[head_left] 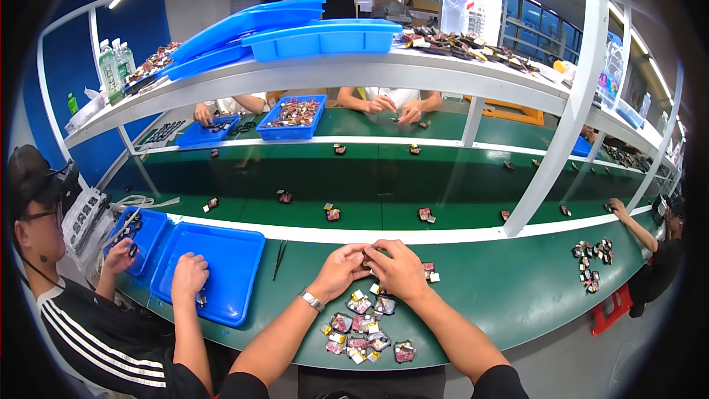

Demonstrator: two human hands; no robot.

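Note:
My left hand (341, 273) and my right hand (399, 269) meet over the green bench top, fingertips pinched together on a small dark electronic module (367, 258). Most of that piece is hidden by the fingers. Just below my hands lies a loose group of small electronic modules (360, 325), dark-framed with reddish boards and white and yellow parts. One module (404, 351) rests a little apart at the group's right, and another (429, 272) sits beside my right hand. A pair of dark tweezers (279, 259) lies to the left of my left hand.
Left of me a co-worker (96, 310) reaches into a blue tray (244, 273). Beyond a white rail (354, 236), modules (333, 214) lie spaced along a green belt (380, 203). A white post (546, 140) carries the shelf with blue trays (325, 38). Co-workers sit across and at right.

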